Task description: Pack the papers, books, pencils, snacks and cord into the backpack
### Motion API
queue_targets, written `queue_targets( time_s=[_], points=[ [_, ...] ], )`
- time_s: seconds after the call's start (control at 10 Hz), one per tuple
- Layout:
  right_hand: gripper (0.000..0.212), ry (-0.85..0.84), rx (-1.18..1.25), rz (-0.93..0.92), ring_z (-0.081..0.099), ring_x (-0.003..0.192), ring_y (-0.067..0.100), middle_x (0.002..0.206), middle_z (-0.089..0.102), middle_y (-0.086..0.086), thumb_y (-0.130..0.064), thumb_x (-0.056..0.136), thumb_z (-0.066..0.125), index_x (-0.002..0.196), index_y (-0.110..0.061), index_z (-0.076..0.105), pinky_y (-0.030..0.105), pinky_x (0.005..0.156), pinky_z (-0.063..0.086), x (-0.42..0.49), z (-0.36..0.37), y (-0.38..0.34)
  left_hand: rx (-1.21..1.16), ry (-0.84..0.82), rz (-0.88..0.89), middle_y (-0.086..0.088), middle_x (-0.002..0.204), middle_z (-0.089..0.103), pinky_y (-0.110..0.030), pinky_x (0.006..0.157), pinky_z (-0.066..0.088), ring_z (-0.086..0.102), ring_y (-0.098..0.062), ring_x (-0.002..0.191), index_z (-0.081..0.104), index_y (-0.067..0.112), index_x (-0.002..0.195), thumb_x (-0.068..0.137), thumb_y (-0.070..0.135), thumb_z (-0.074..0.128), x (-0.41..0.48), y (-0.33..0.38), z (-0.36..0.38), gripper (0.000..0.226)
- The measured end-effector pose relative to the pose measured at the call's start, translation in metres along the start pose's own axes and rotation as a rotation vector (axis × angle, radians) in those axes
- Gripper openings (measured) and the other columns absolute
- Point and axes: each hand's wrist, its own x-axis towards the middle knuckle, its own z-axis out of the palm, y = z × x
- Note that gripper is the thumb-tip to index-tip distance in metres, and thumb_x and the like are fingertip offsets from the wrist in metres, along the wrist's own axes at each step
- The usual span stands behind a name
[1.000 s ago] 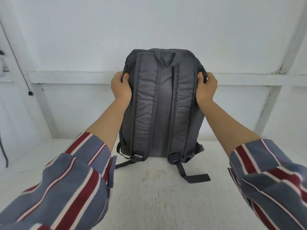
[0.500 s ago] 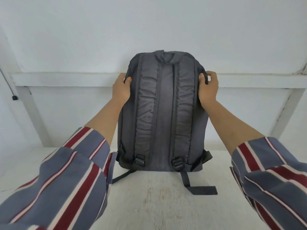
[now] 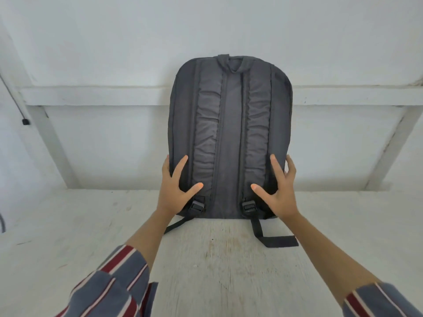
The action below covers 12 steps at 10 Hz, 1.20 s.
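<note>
A dark grey backpack (image 3: 231, 124) stood upright on a pale bench (image 3: 217, 271), its strap side facing the person and its top leaning against or close to the white wall (image 3: 114, 42) behind it. Two padded shoulder straps (image 3: 207, 133) ran down its back to black buckles (image 3: 196, 205) near the base, and a loose strap tail (image 3: 278, 241) lay on the bench in front of the backpack.

The left hand (image 3: 175, 193) rested at the backpack's lower left edge and the right hand (image 3: 280, 193) at its lower right edge. Each grip was wide, fingers spread flat, clasping nothing, seemingly just steadying the backpack.

The step appeared to be settling the backpack for loading. To do it well, the person would probably need to turn it so the zip faced them, keeping the base planted so it would not slump.

The backpack's opening was out of sight, so its contents could not be told. No papers, books, pencils, snacks or cord showed anywhere around the backpack.
</note>
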Motion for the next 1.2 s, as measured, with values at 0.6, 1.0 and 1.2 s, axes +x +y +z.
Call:
queue_targets(
  time_s=[0.6,1.0,1.2],
  points=[
    [0.086,-0.199,-0.217,0.063,0.0,0.144,0.031,0.155,-0.01,0.015,-0.041,0.08,0.067,0.141,-0.042,0.006,0.04,0.115,0.015,0.034,0.007,0.004,0.085,-0.13,-0.051,-0.011,0.156,-0.002,-0.046,0.117,0.017,0.01,-0.03,0.144,0.009,0.042,0.143,0.078,0.048,0.067,0.026,-0.006,0.006,0.088],
    [0.043,-0.06,-0.5,-0.042,0.024,0.139,0.035,0.152,0.023,0.017,-0.03,0.09,0.056,0.132,-0.021,0.052,0.048,0.113,0.016,0.042,-0.013,-0.034,0.569,-0.049,-0.075,-0.015,0.156,0.009,-0.057,0.111,0.018,0.016,-0.034,0.141,0.031,0.021,0.144,0.093,0.048,0.044,0.024,0.037,-0.013,0.059],
    [0.043,-0.204,-0.5,-0.038,0.022,0.142,0.022,0.152,0.031,0.007,-0.016,0.097,0.04,0.14,-0.009,0.04,0.03,0.115,0.009,0.052,-0.019,-0.091,0.703,-0.131,-0.002,-0.007,0.155,0.02,-0.05,0.113,0.012,0.018,-0.026,0.142,0.031,0.019,0.145,0.098,0.042,0.036,0.027,0.088,-0.043,0.052]
  ],
)
